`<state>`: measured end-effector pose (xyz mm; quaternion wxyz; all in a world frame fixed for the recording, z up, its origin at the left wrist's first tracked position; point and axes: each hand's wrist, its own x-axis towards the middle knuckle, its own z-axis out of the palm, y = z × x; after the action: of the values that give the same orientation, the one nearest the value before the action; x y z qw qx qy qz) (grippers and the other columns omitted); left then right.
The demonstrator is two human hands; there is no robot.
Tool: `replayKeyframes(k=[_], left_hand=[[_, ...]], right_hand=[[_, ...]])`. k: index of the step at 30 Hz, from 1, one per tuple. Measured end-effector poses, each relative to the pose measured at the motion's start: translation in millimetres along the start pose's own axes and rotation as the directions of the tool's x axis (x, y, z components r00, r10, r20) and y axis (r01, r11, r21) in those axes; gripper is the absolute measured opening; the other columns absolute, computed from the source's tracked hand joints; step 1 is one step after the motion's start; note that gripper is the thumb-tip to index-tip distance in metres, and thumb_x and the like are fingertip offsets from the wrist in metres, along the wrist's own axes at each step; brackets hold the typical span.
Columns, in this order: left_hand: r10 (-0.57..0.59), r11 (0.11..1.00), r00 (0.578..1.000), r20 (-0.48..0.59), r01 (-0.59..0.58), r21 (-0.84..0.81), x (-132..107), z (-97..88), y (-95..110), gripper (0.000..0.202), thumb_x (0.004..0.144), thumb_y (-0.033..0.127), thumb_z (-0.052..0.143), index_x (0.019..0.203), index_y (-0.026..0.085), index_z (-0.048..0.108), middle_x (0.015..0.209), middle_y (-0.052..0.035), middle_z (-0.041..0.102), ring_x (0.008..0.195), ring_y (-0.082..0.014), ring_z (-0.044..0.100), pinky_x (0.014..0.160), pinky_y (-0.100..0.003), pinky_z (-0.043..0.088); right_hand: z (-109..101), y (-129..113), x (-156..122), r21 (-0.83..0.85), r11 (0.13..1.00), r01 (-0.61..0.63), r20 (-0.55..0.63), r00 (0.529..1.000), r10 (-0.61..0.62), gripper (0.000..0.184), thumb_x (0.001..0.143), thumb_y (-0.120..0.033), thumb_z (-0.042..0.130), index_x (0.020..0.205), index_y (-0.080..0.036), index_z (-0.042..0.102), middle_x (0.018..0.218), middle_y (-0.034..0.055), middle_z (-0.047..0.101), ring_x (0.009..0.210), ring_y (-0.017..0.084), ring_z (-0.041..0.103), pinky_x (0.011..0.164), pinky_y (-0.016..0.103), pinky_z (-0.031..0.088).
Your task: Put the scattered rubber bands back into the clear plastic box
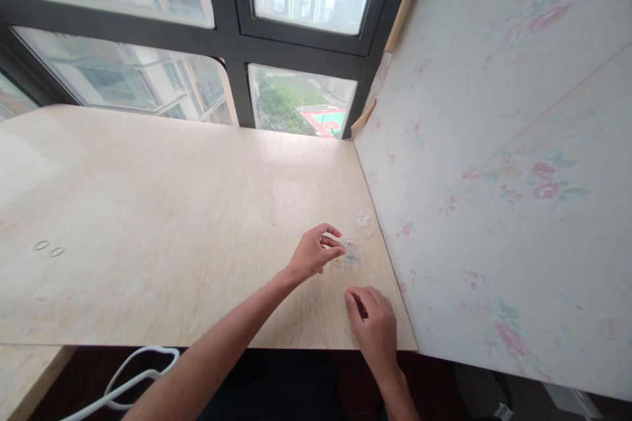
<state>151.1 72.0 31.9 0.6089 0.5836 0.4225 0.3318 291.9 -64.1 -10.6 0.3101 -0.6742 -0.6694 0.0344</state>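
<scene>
A small clear plastic box [351, 263] with compartments lies on the pale sill, and tiny coloured pieces show inside it. My left hand [313, 251] reaches over the box's left side, with the index finger held apart from the thumb and nothing visible between them. Part of the box is hidden behind those fingers. Just nearer to me, my right hand [374, 319] rests on the sill, its fingers curled in and the thumb close to the index finger. Whatever may be inside that curl is hidden. Beyond the box lies a white flower-shaped piece [363, 219].
Two thin rings [49, 249] lie far left on the marble-like sill [187, 210]. A flower-patterned wall [494, 145] bounds the right side. Dark window frames [301, 46] stand at the back. Below the front edge, a white looped tube [133, 381] is visible.
</scene>
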Motion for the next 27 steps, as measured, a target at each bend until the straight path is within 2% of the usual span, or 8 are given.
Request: replayKeyframes(k=[3, 6, 11, 15, 20, 23, 27], left_hand=[[0.137, 0.970, 0.990, 0.021, -0.138, 0.202, 4, 13.3, -6, 0.022, 0.074, 0.026, 0.071, 0.093, 0.020, 0.062, 0.082, -0.0043, 0.074, 0.049, -0.0104, 0.056, 0.042, -0.021, 0.040], [0.264, 0.883, 0.963, 0.055, -0.264, 0.387, 7, 20.1, -13, 0.018, 0.077, 0.025, 0.070, 0.094, 0.021, 0.067, 0.083, -0.0037, 0.075, 0.058, -0.0135, 0.060, 0.059, -0.027, 0.046], [0.356, 0.773, 0.927, 0.120, -0.364, 0.520, 9, 23.1, -22, 0.013, 0.082, 0.024, 0.063, 0.092, 0.024, 0.072, 0.090, -0.0052, 0.075, 0.069, -0.0184, 0.064, 0.071, -0.032, 0.047], [0.361, 0.754, 0.923, 0.135, -0.374, 0.540, 10, 22.0, -25, 0.016, 0.085, 0.024, 0.059, 0.091, 0.026, 0.073, 0.091, -0.0045, 0.075, 0.071, -0.0195, 0.065, 0.072, -0.032, 0.046], [0.374, 0.805, 0.925, 0.067, -0.359, 0.472, 7, 14.6, -23, 0.014, 0.084, 0.025, 0.059, 0.091, 0.025, 0.072, 0.090, -0.0039, 0.074, 0.068, -0.0180, 0.061, 0.073, -0.032, 0.046], [0.371, 0.823, 0.929, 0.001, -0.329, 0.463, -1, 1.9, -22, 0.008, 0.081, 0.025, 0.062, 0.083, 0.024, 0.069, 0.085, -0.0032, 0.071, 0.062, -0.0150, 0.055, 0.068, -0.029, 0.044], [0.333, 0.872, 0.938, -0.097, -0.267, 0.410, -20, -28.5, -29, 0.007, 0.081, 0.024, 0.061, 0.075, 0.022, 0.064, 0.082, -0.0026, 0.066, 0.057, -0.0124, 0.051, 0.059, -0.025, 0.040]], right_hand=[[0, 0, 0, 0.013, 1.000, -0.005, 0.007, 1.000, 0.005, 0.026, 0.096, -0.032, 0.045, 0.083, -0.020, 0.064, 0.075, 0.0038, 0.063, 0.072, 0.019, 0.055, 0.068, 0.031, 0.035], [-1, 0, 0, 0.015, 1.000, -0.002, 0.002, 1.000, 0.002, 0.025, 0.096, -0.030, 0.046, 0.083, -0.020, 0.064, 0.076, 0.0041, 0.063, 0.072, 0.019, 0.055, 0.068, 0.031, 0.035], [-2, -1, -1, 0.029, 1.000, 0.003, -0.002, 1.000, -0.003, 0.024, 0.096, -0.028, 0.045, 0.085, -0.020, 0.064, 0.077, 0.0048, 0.064, 0.073, 0.020, 0.055, 0.069, 0.032, 0.036], [-3, -1, -1, 0.021, 1.000, 0.009, -0.012, 1.000, -0.009, 0.024, 0.096, -0.028, 0.045, 0.084, -0.020, 0.064, 0.077, 0.0047, 0.064, 0.073, 0.019, 0.055, 0.068, 0.032, 0.036], [-3, -1, 0, 0.013, 1.000, 0.024, -0.025, 0.999, -0.024, 0.025, 0.096, -0.029, 0.044, 0.083, -0.020, 0.064, 0.076, 0.0047, 0.064, 0.071, 0.019, 0.056, 0.067, 0.031, 0.037], [-2, -1, -1, 0.017, 1.000, 0.025, -0.018, 1.000, -0.025, 0.026, 0.096, -0.029, 0.044, 0.083, -0.020, 0.064, 0.076, 0.0046, 0.065, 0.071, 0.019, 0.056, 0.068, 0.031, 0.036], [-2, 1, -2, 0.013, 1.000, 0.022, -0.007, 1.000, -0.022, 0.026, 0.096, -0.030, 0.045, 0.083, -0.019, 0.064, 0.076, 0.0046, 0.065, 0.071, 0.019, 0.056, 0.069, 0.032, 0.037]])
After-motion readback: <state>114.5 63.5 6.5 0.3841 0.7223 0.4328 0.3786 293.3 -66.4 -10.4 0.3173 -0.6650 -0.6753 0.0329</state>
